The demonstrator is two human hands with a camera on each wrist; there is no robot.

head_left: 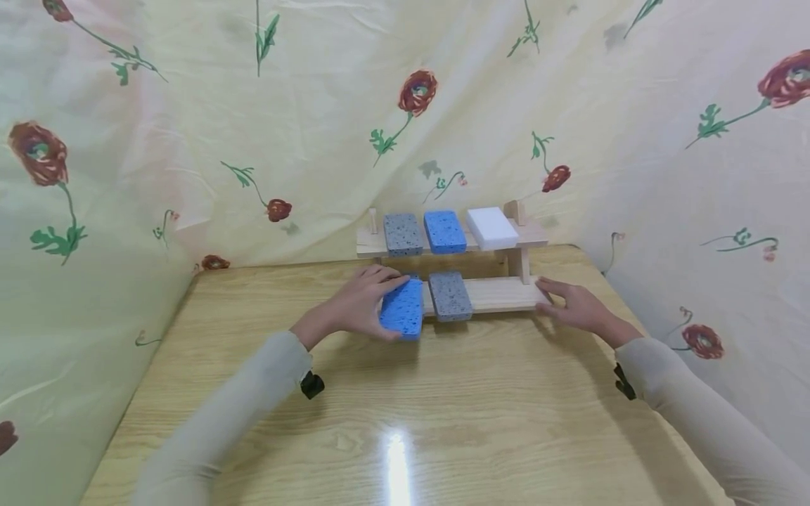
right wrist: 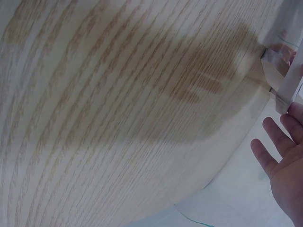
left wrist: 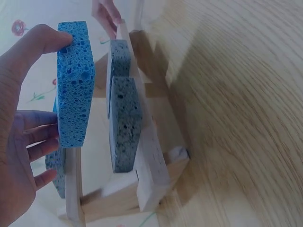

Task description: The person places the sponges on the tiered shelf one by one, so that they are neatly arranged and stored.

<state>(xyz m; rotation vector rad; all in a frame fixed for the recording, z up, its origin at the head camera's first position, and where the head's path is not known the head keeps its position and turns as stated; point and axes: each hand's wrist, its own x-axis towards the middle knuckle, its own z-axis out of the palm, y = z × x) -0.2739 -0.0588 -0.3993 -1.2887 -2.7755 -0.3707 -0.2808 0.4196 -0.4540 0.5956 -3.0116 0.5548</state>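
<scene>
My left hand [head_left: 367, 299] holds a blue sponge [head_left: 403, 309] between thumb and fingers, in front of the left part of a small two-tier wooden shelf [head_left: 500, 295]. In the left wrist view the blue sponge [left wrist: 75, 90] stands on edge, apart from the lower board. Two grey sponges sit on that board: one grey sponge [head_left: 451, 296] in plain sight, the other mostly hidden behind the blue one in the head view. At the lower board's right end, my right hand [head_left: 572, 306] grips the wood with thumb and forefinger; its other fingers [right wrist: 277, 137] extend loosely.
On the upper board lie a grey sponge [head_left: 403, 235], another blue sponge [head_left: 445, 232] and a white sponge [head_left: 492, 228]. The shelf stands at the back of a wood-grain table [head_left: 468, 407]. Flower-patterned cloth [head_left: 316, 105] hangs behind and at both sides.
</scene>
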